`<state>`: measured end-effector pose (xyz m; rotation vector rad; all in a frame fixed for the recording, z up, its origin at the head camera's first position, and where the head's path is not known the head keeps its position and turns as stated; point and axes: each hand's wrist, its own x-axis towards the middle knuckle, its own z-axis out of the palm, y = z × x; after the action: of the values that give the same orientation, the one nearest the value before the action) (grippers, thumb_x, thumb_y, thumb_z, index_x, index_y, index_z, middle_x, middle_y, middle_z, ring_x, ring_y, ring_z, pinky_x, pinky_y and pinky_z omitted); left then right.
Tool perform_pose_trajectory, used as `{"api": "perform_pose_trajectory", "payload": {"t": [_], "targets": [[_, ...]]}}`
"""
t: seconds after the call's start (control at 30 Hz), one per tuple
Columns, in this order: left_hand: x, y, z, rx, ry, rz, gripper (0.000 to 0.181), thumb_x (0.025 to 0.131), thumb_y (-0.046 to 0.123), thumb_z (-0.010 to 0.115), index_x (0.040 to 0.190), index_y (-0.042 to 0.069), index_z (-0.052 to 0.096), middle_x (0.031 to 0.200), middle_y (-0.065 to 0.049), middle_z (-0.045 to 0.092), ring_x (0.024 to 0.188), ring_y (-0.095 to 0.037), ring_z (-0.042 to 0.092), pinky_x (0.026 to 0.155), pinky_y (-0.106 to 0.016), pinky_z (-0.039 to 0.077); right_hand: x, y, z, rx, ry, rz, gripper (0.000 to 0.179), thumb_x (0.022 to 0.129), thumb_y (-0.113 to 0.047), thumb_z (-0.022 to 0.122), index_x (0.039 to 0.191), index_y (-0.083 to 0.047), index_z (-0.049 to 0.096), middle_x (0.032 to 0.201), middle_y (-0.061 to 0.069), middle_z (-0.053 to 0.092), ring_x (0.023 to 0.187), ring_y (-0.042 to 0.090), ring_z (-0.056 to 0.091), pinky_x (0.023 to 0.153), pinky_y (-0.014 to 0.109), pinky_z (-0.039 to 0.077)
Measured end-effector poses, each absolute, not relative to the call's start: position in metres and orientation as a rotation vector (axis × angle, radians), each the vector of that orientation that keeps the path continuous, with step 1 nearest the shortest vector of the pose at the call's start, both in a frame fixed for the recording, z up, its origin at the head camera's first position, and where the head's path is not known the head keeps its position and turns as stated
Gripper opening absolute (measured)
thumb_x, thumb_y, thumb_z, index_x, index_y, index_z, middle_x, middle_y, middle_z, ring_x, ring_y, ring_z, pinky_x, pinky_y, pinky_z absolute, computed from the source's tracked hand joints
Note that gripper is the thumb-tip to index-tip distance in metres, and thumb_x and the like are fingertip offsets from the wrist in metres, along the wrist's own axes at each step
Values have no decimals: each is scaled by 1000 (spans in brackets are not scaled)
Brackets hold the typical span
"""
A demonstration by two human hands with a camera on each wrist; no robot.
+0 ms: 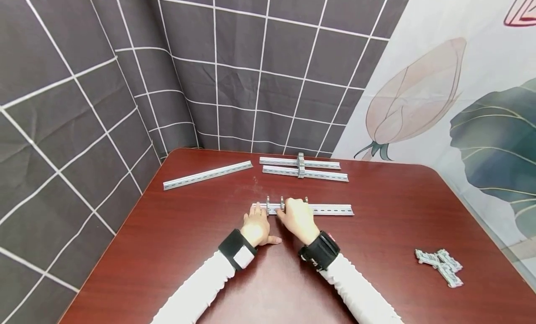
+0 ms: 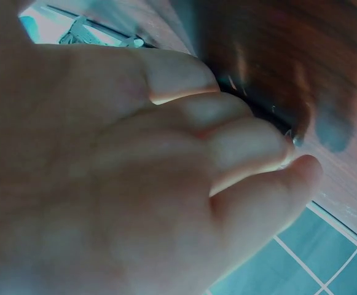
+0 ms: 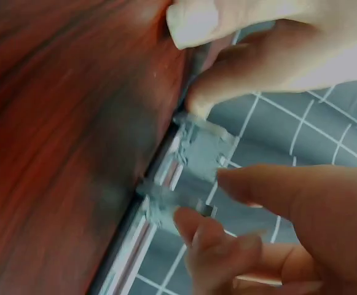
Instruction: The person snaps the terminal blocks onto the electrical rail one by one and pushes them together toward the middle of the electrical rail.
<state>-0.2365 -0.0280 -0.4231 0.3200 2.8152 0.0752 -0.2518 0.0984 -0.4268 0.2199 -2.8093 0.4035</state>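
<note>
A slotted metal DIN rail lies across the table in front of me, carrying thin upright grey terminal blocks. My left hand rests over the rail's left end with fingers extended and thumb on the table. From the left wrist, the back of this hand hides most of the rail. Right of it, my right hand bends over the rail. The right wrist view shows its thumb and fingers around a terminal block, pinching it. A second terminal block stands close by, beside a left fingertip.
Behind, two parallel rails are bridged by grey blocks. Another rail lies slanted at the back left. Several loose terminal blocks are piled at the right. A dark gridded curtain hangs beyond the table.
</note>
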Motion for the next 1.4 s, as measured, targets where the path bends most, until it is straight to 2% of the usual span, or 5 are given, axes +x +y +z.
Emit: {"api": "perform_pose_trajectory", "payload": {"t": [0.17, 0.37, 0.87, 1.4], "targets": [[-236, -28, -427, 301, 2806, 92, 98, 77, 57, 72, 146, -2, 36, 157, -18, 28, 146, -30, 27, 113, -46, 33, -256, 92, -434, 136, -2772, 416, 24, 71, -11, 70, 53, -10, 54, 59, 13, 63, 57, 36, 63, 47, 45, 47], [-239, -28, -425, 302, 2805, 99, 98, 78, 57, 72, 146, -3, 35, 157, -19, 27, 146, -31, 25, 114, -46, 32, -262, 97, -435, 162, -2733, 422, 26, 66, -9, 69, 50, -13, 50, 55, 12, 61, 56, 37, 62, 48, 46, 47], [-239, -25, -425, 312, 2814, 34, 99, 78, 61, 69, 147, -1, 35, 157, -17, 29, 146, -29, 28, 113, -44, 34, -264, 106, -431, 43, -2790, 483, 29, 67, -8, 68, 49, -15, 46, 53, 7, 55, 50, 32, 60, 39, 40, 39], [-238, -26, -423, 300, 2781, 74, 99, 79, 60, 69, 148, -2, 32, 158, -18, 25, 147, -30, 24, 115, -44, 31, -268, 127, -425, -81, -2825, 437, 33, 67, -8, 69, 48, -15, 43, 57, 14, 62, 56, 40, 63, 42, 44, 44]]}}
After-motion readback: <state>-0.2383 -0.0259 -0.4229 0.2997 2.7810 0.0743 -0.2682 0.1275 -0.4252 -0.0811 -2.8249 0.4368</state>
